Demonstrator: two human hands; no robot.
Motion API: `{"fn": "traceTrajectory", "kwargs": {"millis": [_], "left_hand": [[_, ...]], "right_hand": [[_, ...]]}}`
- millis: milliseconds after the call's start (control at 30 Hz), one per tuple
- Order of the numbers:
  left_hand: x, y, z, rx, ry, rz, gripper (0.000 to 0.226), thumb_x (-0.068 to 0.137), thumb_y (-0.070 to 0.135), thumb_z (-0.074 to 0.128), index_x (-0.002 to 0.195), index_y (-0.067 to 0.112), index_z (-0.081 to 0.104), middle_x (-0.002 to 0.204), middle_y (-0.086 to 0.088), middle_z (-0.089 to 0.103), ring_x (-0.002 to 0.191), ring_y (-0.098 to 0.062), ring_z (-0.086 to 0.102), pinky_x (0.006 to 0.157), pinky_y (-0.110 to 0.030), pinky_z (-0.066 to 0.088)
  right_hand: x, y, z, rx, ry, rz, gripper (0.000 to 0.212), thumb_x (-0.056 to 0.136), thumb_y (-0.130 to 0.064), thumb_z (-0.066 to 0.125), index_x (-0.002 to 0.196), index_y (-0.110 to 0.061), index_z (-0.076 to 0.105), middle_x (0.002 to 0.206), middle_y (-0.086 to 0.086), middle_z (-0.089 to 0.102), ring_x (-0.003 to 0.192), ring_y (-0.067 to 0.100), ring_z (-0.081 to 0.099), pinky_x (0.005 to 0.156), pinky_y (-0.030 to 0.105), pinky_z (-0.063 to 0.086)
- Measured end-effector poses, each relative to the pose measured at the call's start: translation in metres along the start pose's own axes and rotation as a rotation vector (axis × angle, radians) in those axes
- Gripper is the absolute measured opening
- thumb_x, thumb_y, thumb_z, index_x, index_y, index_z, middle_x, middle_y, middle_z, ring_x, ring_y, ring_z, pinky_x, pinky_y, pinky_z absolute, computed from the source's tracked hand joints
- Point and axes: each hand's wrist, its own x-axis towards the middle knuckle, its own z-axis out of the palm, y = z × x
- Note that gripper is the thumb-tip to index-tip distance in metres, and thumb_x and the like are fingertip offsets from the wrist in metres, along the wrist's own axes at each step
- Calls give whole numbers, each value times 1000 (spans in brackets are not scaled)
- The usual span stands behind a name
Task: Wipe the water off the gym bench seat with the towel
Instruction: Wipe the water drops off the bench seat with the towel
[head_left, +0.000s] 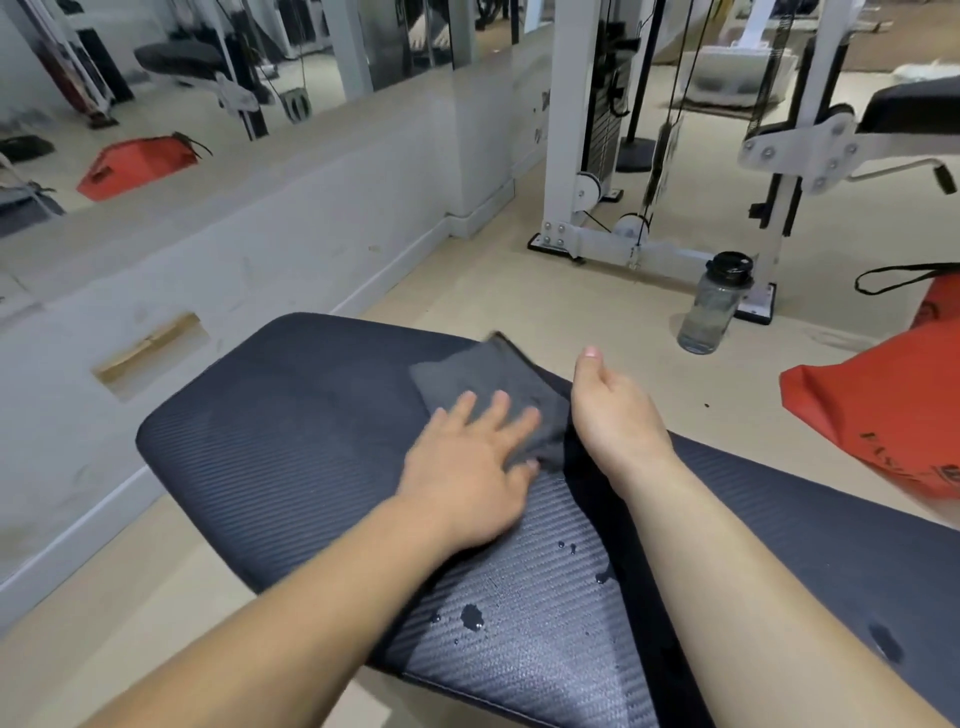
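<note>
Pressing flat on the dark grey towel (483, 374), the left hand (467, 467) has its fingers straight and spread, pinning the cloth to the far part of the bench seat (260, 415). The right hand (613, 405) hangs loosely open over the seat's right edge, gripping nothing. Water drops (471, 617) bead on the seat's near end, so the towel should probably be drawn back over them under even palm pressure, lest it bunch.

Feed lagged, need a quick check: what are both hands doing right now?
Left hand: open, fingers spread flat on the towel.
Right hand: open, relaxed beside the towel, holding nothing.
</note>
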Motion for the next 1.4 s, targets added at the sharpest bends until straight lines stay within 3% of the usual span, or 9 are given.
{"fn": "traceTrajectory", "kwargs": {"millis": [100, 167, 367, 667, 833, 967, 1100, 1300, 1400], "left_hand": [[-32, -6, 3, 34, -15, 300, 58, 100, 52, 35, 155, 49, 19, 169, 15, 12, 157, -15, 5, 128, -42, 9], [-27, -40, -6, 22, -23, 284, 55, 100, 47, 38, 153, 51, 24, 167, 19, 16, 156, -7, 9, 128, -39, 11], [-22, -90, -19, -52, 36, -285, 56, 104, 43, 34, 158, 39, 22, 170, 5, 17, 156, -22, 13, 125, -40, 14], [-118, -54, 5, -61, -62, 47, 68, 99, 61, 34, 159, 45, 6, 170, 10, -4, 156, -15, -11, 128, -39, -1], [-141, -74, -15, -475, -18, -42, 76, 95, 58, 53, 160, 37, 19, 170, 9, -4, 155, -8, -13, 126, -30, -1], [-161, -105, -7, -354, 52, -238, 63, 98, 42, 55, 156, 28, 32, 171, -3, 1, 157, -22, -8, 126, -32, 1], [-160, -126, 2, -340, 52, -325, 65, 98, 40, 53, 157, 26, 29, 171, -9, 3, 157, -26, -4, 127, -33, 2], [-159, -153, 5, -323, 67, -253, 59, 100, 37, 51, 155, 29, 31, 171, -4, 9, 158, -20, 4, 127, -32, 10], [-167, -164, 6, -335, 61, -251, 57, 99, 35, 52, 153, 32, 34, 169, 0, 15, 157, -16, 7, 125, -37, 21]], "right_hand": [[-2, -3, 0, -14, 4, -55, 61, 104, -53, 23, 97, -14, 70, 111, 17, 72, 113, 38, 63, 98, 46, 49], [-4, -4, 1, -31, 19, -97, 50, 100, -51, 32, 80, -16, 62, 93, 14, 73, 99, 38, 67, 90, 45, 53], [-29, -27, 16, -102, -149, -277, 25, 101, -32, 46, 106, -24, 69, 98, 0, 72, 99, 24, 64, 86, 32, 48], [-59, -40, 38, -320, -376, -456, 30, 101, -23, 48, 121, -22, 71, 118, -3, 71, 110, 16, 62, 87, 24, 42], [-86, -47, 39, -668, -692, -613, 55, 102, -39, 55, 152, -20, 46, 170, 3, 24, 158, 20, 12, 123, 27, 9], [-105, -41, 51, -1028, -917, -557, 105, 90, -72, 52, 163, -28, -9, 169, -7, -25, 155, 19, -26, 128, 46, -7], [-102, -30, 71, -1081, -833, -553, 96, 98, -66, 41, 159, -30, -24, 164, -6, -38, 152, 19, -34, 126, 48, -13], [-44, -31, 98, -846, -420, -462, 75, 101, -64, 28, 164, -33, 1, 173, -6, -13, 159, 16, -14, 127, 44, -7], [-48, -34, 107, -876, -419, -422, 73, 101, -64, 22, 164, -33, 1, 173, -4, -12, 159, 19, -14, 128, 46, -7]]}}
